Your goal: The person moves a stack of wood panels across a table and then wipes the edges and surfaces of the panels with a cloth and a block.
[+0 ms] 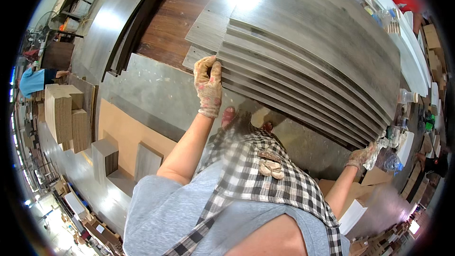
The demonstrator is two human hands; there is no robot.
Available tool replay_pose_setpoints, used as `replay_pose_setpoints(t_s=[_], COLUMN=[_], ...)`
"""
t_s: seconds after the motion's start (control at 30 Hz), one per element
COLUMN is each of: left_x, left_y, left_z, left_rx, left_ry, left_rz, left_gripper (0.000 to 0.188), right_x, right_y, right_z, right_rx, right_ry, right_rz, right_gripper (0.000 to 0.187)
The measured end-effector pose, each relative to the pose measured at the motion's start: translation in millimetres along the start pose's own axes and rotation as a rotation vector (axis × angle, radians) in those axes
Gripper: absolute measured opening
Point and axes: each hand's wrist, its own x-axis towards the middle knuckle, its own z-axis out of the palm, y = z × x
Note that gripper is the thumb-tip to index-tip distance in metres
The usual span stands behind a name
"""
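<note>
Grey wood-grain panels, at least six, lie stacked before the person; the left hand curls at one corner, grip unclear; the right hand clutches one white cloth; one tan sheet lies left.

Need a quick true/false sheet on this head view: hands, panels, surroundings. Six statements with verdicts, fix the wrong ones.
1. The left hand is at the left end of the stack of grey panels. True.
2. The left hand is bare. False: it wears a pale, stained glove.
3. The right hand is by the near right corner of the stack. True.
4. The stacked panels stand upright on edge. False: they lie flat, one on another.
5. A person in a blue top is at the far left of the view. True.
6. The wearer's apron is plain red. False: it is black-and-white checked.
</note>
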Motion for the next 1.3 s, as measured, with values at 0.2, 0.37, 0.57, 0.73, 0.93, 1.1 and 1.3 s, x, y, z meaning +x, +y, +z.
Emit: replay_pose_setpoints(t_s=[0.2, 0.37, 0.57, 0.73, 0.93, 1.1, 1.3], left_x=[1, 5, 36, 71, 68, 79, 93], left_y=[-2, -8, -2, 21, 42, 40, 51], left_z=[4, -2, -25, 9, 40, 31, 26], left_rx=[-0.108, -0.070, 0.232, 0.176, 0.349, 0.399, 0.374], left_ry=[0.024, 0.025, -0.118, -0.279, -0.393, -0.378, -0.404], left_rz=[-0.077, -0.131, 0.127, 0.157, 0.165, 0.094, 0.043], left_gripper=[0.013, 0.012, 0.032, 0.043, 0.049, 0.049, 0.045], right_x=[6, -2, -6, 15, 24, 46, 31], right_y=[18, 16, -40, -101, -108, -106, -127], right_z=[-25, -15, -20, 9, 38, 40, 42], right_rx=[-0.104, -0.134, -0.069, -0.115, 0.043, -0.221, -0.108], right_ry=[-0.044, -0.063, -0.056, 0.015, -0.026, -0.137, -0.082], right_rz=[-0.144, -0.113, -0.052, -0.308, -0.211, -0.266, -0.301], right_gripper=[0.043, 0.044, 0.043, 0.041, 0.043, 0.050, 0.047])
